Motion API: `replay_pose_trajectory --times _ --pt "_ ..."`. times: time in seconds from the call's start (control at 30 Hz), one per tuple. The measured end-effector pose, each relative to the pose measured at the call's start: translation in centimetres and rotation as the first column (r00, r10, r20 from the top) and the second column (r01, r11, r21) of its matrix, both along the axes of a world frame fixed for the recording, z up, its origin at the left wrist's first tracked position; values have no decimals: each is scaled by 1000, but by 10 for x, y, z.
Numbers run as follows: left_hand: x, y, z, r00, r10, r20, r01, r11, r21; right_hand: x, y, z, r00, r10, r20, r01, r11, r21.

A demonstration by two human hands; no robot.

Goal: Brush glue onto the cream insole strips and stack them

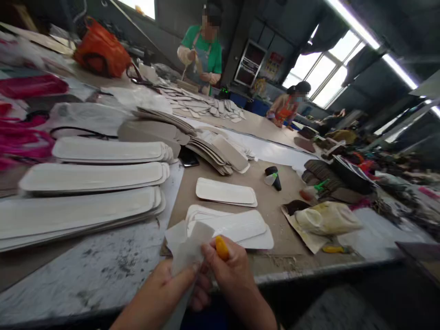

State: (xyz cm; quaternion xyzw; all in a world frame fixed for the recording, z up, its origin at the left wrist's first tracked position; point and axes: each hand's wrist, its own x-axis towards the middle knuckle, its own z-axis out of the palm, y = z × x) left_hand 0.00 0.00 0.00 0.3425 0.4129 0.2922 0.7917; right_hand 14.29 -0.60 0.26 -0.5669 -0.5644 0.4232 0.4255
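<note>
My left hand point(167, 288) is closed on a thin whitish strip point(192, 245), with the thumb pressed on its face. In my right hand point(228, 266) is a tool with a yellow handle point(222, 248); its working end is hidden by the fingers. The right thumb and forefinger also meet the strip's right edge. Just beyond both hands lies a fanned pile of white rounded panels point(252, 229). A smaller stack of white panels point(225, 191) sits behind that pile, on a brown board point(282, 247).
Long white panels point(89, 176) are stacked in rows at left. Grey-brown panels point(209, 153) lean behind. A black phone point(188, 157), a stained yellowish container point(326, 219) and a yellow-handled tool point(333, 249) lie about. Two co-workers point(206, 50) stand across the table.
</note>
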Motion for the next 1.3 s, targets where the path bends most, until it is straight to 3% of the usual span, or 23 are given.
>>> replay_pose_trajectory --times 0.13,0.23,0.3,0.43,0.57,0.73,0.93,1.3 --pt "5 0 -3 981 193 -33 -195 979 -61 -4 4 2 982 -42 -186 17 991 -133" --pt "12 -1 -4 952 306 -16 -306 950 -55 -6 4 0 925 -25 -379 -75 966 -247" --pt "15 -2 -8 931 364 -30 -365 931 -20 -5 3 -2 899 -25 -438 -100 960 -261" --pt "20 -3 -25 879 432 -200 -431 901 52 -2 2 -6 906 -68 -418 -25 977 -213" --pt "26 -4 -38 865 448 -226 -443 893 74 0 -1 -10 845 -147 -514 -11 956 -292" --pt "31 -5 -32 879 457 -132 -460 888 15 4 -4 -12 794 -176 -582 -56 932 -359" --pt "27 -9 -26 961 276 33 -275 961 -39 12 -1 -14 814 -210 -541 -7 929 -371" --pt "23 -16 -17 942 311 124 -281 936 -212 16 -4 -12 950 -163 -266 84 954 -286"
